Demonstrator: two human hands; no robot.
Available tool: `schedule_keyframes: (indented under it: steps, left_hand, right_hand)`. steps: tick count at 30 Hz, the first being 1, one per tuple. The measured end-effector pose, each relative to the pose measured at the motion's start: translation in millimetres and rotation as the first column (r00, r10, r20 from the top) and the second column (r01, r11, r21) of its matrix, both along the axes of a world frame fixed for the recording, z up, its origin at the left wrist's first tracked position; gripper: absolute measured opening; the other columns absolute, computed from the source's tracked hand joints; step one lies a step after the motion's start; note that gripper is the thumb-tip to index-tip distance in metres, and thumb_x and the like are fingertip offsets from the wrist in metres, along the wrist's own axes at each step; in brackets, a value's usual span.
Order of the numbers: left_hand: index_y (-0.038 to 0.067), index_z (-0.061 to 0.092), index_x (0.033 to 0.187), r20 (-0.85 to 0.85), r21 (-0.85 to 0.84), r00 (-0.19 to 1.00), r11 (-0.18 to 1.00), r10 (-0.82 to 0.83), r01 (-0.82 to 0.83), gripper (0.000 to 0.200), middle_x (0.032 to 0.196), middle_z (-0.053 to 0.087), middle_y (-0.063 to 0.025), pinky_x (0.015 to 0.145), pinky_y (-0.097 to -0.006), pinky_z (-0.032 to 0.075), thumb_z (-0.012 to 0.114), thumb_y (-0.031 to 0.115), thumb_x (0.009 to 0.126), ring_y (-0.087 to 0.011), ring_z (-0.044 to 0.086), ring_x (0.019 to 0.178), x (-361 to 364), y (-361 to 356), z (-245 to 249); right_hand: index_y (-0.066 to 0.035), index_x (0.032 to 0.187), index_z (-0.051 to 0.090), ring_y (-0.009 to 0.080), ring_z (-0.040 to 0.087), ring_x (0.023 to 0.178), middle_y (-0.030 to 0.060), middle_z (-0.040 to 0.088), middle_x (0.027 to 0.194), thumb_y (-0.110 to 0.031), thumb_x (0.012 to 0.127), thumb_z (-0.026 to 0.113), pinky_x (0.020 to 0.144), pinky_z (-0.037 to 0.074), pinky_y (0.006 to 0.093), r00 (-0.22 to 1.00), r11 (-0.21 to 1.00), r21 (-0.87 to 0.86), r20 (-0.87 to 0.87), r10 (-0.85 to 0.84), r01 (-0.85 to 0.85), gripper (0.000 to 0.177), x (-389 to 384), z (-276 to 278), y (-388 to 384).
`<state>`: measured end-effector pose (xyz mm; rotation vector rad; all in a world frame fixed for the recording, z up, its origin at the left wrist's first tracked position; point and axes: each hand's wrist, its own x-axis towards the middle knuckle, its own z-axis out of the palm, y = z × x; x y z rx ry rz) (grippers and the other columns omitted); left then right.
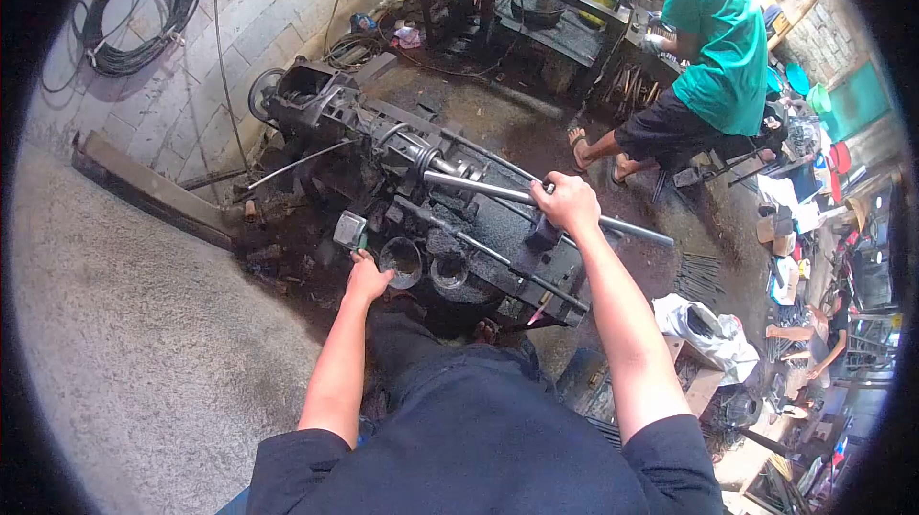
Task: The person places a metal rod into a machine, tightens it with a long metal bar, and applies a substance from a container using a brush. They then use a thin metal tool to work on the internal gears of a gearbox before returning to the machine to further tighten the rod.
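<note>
A long metal pipe (632,231) runs from the chuck area of a lathe-like machine (397,146) toward the right. My right hand (567,202) is closed round the pipe near its middle. My left hand (366,278) is at the machine's near side, just below a small metal box (350,230). Its fingers touch a small green part (362,242) under that box; the fingertips are partly hidden. Right of my left hand are two round metal rings or bowls (401,262). Dark metal shavings (503,218) cover the machine bed.
A person in a green shirt (723,46) bends over a workbench (550,12) at the upper right. Coiled black cable (144,8) hangs on the left wall. A white sack (708,338) and a pile of rods (701,278) lie to the right. A metal beam (153,190) leans at left.
</note>
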<state>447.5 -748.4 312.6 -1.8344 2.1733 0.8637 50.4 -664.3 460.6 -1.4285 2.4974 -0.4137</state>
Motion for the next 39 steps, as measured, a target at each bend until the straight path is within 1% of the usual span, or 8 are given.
schedule_keyframes:
  steps: [3, 7, 10, 13, 16, 23, 28, 39]
  left_hand:
    - [-0.02, 0.016, 0.14, 0.012, -0.037, 1.0, 0.999, 0.002, -0.002, 0.103, 0.141, 0.02, -0.0467, 0.102, -0.0404, 0.044, 0.073, 0.036, 0.076, -0.0446, 0.05, 0.123, -1, 0, -2]
    - [-0.02, 0.016, 0.14, -0.005, -0.005, 1.0, 1.0, 0.023, -0.023, 0.102, 0.141, 0.019, -0.0467, 0.102, -0.0402, 0.044, 0.073, 0.036, 0.076, -0.0446, 0.049, 0.123, 0, 0, 1]
    - [-0.02, 0.016, 0.141, -0.005, -0.01, 1.0, 1.0, 0.017, -0.017, 0.102, 0.142, 0.019, -0.0467, 0.103, -0.0405, 0.043, 0.072, 0.036, 0.077, -0.0453, 0.049, 0.124, 0, 0, -3]
    - [-0.02, 0.016, 0.141, 0.004, -0.056, 1.0, 0.998, -0.007, 0.007, 0.102, 0.141, 0.019, -0.0469, 0.104, -0.0405, 0.043, 0.072, 0.036, 0.078, -0.0458, 0.048, 0.124, 0, 1, -3]
    - [-0.019, 0.016, 0.141, 0.003, -0.025, 1.0, 1.0, 0.001, -0.001, 0.102, 0.142, 0.019, -0.0463, 0.105, -0.0405, 0.042, 0.072, 0.037, 0.078, -0.0459, 0.047, 0.125, 1, 0, 0]
    - [-0.019, 0.015, 0.142, -0.013, -0.007, 1.0, 1.0, 0.009, -0.009, 0.102, 0.143, 0.018, -0.0455, 0.105, -0.0406, 0.041, 0.072, 0.036, 0.077, -0.0462, 0.047, 0.125, 0, 2, 4]
    - [-0.019, 0.015, 0.142, -0.017, 0.011, 1.0, 1.0, 0.016, -0.016, 0.102, 0.143, 0.017, -0.0463, 0.104, -0.0411, 0.042, 0.071, 0.036, 0.077, -0.0467, 0.048, 0.124, -2, 2, 5]
    - [-0.018, 0.014, 0.142, 0.001, -0.044, 1.0, 0.999, -0.024, 0.024, 0.101, 0.143, 0.017, -0.0455, 0.102, -0.0414, 0.044, 0.071, 0.036, 0.078, -0.0473, 0.05, 0.121, 0, 4, 0]
  right_hand:
    - [-0.008, 0.096, 0.071, 0.0393, 0.066, 0.092, 0.0223, 0.069, 0.092, -0.052, 0.083, 0.057, 0.082, 0.053, 0.0476, 1.0, 1.0, 0.015, 0.001, 0.001, -0.001, 0.048, 1, 0, -1]
    - [-0.008, 0.098, 0.071, 0.0386, 0.066, 0.093, 0.0225, 0.069, 0.093, -0.052, 0.084, 0.056, 0.082, 0.053, 0.0471, 1.0, 1.0, 0.011, 0.005, 0.008, -0.008, 0.048, 1, -2, 0]
    - [-0.01, 0.101, 0.071, 0.0378, 0.066, 0.097, 0.0223, 0.068, 0.097, -0.054, 0.083, 0.055, 0.086, 0.052, 0.0461, 1.0, 0.999, 0.044, 0.013, -0.01, 0.009, 0.05, -1, -4, -1]
    - [-0.01, 0.103, 0.071, 0.0377, 0.065, 0.098, 0.0219, 0.068, 0.098, -0.054, 0.083, 0.055, 0.087, 0.051, 0.046, 1.0, 0.998, 0.052, -0.004, -0.02, 0.02, 0.051, 2, 0, 0]
    - [-0.011, 0.105, 0.07, 0.0374, 0.065, 0.098, 0.0214, 0.069, 0.1, -0.054, 0.084, 0.054, 0.087, 0.052, 0.0459, 1.0, 0.998, 0.054, -0.005, -0.022, 0.022, 0.051, 2, -2, -2]
    - [-0.011, 0.106, 0.07, 0.0361, 0.065, 0.1, 0.021, 0.068, 0.103, -0.054, 0.084, 0.054, 0.087, 0.052, 0.0451, 1.0, 0.996, 0.092, -0.015, -0.016, 0.017, 0.051, 3, 1, -2]
    - [-0.01, 0.105, 0.071, 0.037, 0.065, 0.098, 0.0214, 0.069, 0.1, -0.054, 0.083, 0.055, 0.087, 0.052, 0.0455, 1.0, 0.998, 0.067, -0.013, -0.007, 0.008, 0.051, 2, -1, -3]
    - [-0.01, 0.104, 0.071, 0.037, 0.066, 0.098, 0.0221, 0.069, 0.099, -0.055, 0.084, 0.054, 0.086, 0.052, 0.046, 0.999, 0.998, 0.069, 0.033, -0.012, 0.01, 0.052, 1, -2, -3]
